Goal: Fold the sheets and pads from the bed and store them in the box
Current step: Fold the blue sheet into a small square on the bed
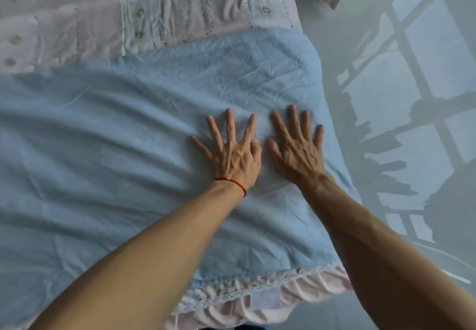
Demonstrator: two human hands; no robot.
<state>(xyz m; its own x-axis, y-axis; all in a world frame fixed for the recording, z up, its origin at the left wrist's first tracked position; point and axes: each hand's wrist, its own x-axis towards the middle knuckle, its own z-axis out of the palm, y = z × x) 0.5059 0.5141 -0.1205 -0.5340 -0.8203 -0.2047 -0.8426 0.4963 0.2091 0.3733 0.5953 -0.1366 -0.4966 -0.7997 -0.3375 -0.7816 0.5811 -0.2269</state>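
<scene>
Light blue cotton sheet (134,128), wrinkled, spread across the bed and covering most of the view; its right edge follows the mattress side and its near edge stops just short of the frilled pink-and-white fitted pad (260,301) at the bed's near corner. Beyond its far edge lies a pale pink embroidered cover (128,12). Left hand (231,154), with a red cord bracelet (233,184) at the wrist, and right hand (298,151) rest side by side, near each other but apart, close to the sheet's right edge. Both lie flat, fingers straight and spread, palms pressing the cloth and gripping nothing.

Judged step: smoothing or flattening the sheet on the bed, probably ahead of a fold; no finished fold can be made out, so the task appears to be at an early stage. The next move likely calls for pinching an edge or corner, the right edge being nearest, and carrying it across to the left.

Open room: broad sheet surface to the left. To the right the bed ends just beside the right hand, giving onto glossy grey floor (386,46). The storage box is not in view.
</scene>
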